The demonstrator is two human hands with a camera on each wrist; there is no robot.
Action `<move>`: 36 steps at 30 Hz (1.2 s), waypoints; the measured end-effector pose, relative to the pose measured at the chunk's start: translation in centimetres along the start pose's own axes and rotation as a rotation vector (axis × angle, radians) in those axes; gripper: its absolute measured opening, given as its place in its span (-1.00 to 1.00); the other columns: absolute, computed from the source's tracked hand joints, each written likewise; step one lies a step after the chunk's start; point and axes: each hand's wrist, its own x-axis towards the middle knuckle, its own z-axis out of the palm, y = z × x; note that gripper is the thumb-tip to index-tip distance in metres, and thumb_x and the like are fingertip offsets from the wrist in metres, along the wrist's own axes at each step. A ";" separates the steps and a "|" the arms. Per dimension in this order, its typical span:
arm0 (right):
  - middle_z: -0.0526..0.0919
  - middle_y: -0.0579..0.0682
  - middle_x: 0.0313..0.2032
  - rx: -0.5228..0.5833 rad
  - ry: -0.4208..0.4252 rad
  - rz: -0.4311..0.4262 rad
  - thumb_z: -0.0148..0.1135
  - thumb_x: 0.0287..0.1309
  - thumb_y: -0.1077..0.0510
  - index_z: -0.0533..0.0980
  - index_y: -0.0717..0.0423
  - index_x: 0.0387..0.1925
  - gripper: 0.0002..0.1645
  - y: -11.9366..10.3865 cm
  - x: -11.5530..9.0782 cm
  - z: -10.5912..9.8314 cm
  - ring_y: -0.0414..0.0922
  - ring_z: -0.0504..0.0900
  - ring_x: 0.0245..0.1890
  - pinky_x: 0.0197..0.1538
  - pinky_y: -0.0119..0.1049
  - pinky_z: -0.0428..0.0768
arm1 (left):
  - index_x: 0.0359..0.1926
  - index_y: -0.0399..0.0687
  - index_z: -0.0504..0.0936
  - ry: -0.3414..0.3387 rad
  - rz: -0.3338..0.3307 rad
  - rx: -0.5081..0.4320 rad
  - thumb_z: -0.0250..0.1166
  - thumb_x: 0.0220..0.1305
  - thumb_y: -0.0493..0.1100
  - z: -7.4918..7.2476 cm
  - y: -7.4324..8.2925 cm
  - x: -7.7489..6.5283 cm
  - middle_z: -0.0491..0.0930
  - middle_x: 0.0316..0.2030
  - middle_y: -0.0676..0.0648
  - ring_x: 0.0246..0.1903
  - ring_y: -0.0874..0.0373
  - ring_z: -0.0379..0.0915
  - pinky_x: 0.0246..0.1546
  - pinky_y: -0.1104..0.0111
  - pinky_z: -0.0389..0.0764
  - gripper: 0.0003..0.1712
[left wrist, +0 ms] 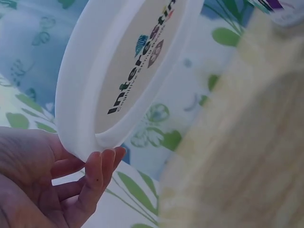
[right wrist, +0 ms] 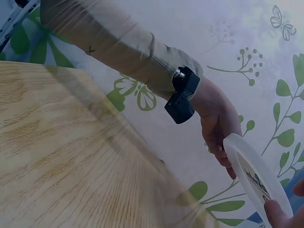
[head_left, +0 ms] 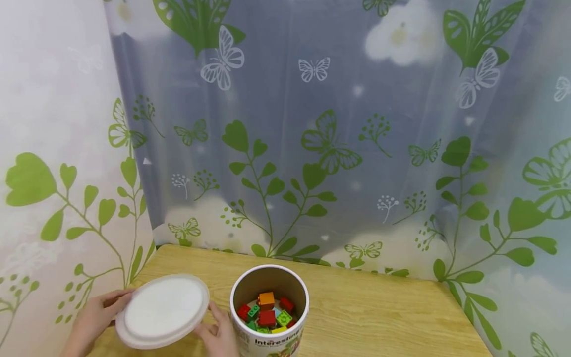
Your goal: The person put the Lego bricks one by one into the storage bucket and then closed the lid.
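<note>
A round white lid (head_left: 164, 307) is held above the table's left side, between both hands. Its left edge is pinched by my left hand (head_left: 95, 317), thumb and fingers on the rim. My right hand (head_left: 219, 331) grips the opposite edge. Lettering "Interesting" shows inside the rim on the lid's lower face (left wrist: 137, 71) in the left wrist view. Right of the hands stands an uncovered white tub (head_left: 269, 342), with colourful building bricks (head_left: 266, 317) at its bottom. The right wrist view catches the left hand (right wrist: 218, 118) and the lid (right wrist: 259, 175) from the side.
A light wooden table (head_left: 379, 317) stretches right of the tub and back to the wall. Curtains (head_left: 285, 148) printed with leaves and butterflies enclose the back and sides. The left sleeve carries a black wrist camera (right wrist: 183, 97).
</note>
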 end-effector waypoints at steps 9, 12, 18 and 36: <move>0.44 0.18 0.07 0.198 -0.059 -0.006 0.22 0.25 0.50 0.06 0.56 0.46 -0.16 -1.1 -0.1 0.5 0.04 0.75 -0.19 -0.06 -0.22 0.73 | 0.34 -0.46 0.43 -0.015 -0.038 -0.043 0.15 0.50 0.18 -1.4 1.9 -0.4 0.66 0.06 -0.34 -0.31 0.37 0.56 -0.31 0.34 0.70 -0.22; 0.44 0.15 0.07 0.201 -0.061 0.021 0.24 0.25 0.47 0.06 0.53 0.48 -0.13 -1.8 -0.2 0.6 -0.06 0.76 -0.27 -0.09 -0.30 0.73 | 0.35 -0.43 0.43 -0.014 -0.045 -0.058 0.15 0.49 0.21 -1.8 2.3 -0.7 0.68 0.04 -0.28 -0.31 0.37 0.57 -0.30 0.34 0.69 -0.20; 0.44 0.17 0.07 0.209 -0.071 0.056 0.24 0.29 0.44 0.07 0.50 0.49 -0.15 -3.8 -0.3 0.0 -0.06 0.75 -0.25 -0.03 -0.24 0.72 | 0.31 -0.42 0.48 0.004 0.006 -0.098 0.18 0.47 0.20 -2.3 3.5 -1.4 0.71 -0.01 -0.08 -0.31 0.44 0.56 -0.28 0.36 0.70 -0.23; 0.54 0.19 0.13 0.084 -0.047 0.008 0.27 0.36 0.22 0.20 0.23 0.52 -0.21 -8.6 1.0 -6.6 -0.11 0.70 -0.18 -0.01 -0.26 0.70 | 0.37 -0.41 0.43 -0.008 0.139 -0.262 0.18 0.51 0.09 2.3 9.1 -1.3 0.67 0.08 -0.14 -0.24 0.46 0.59 -0.24 0.37 0.72 -0.30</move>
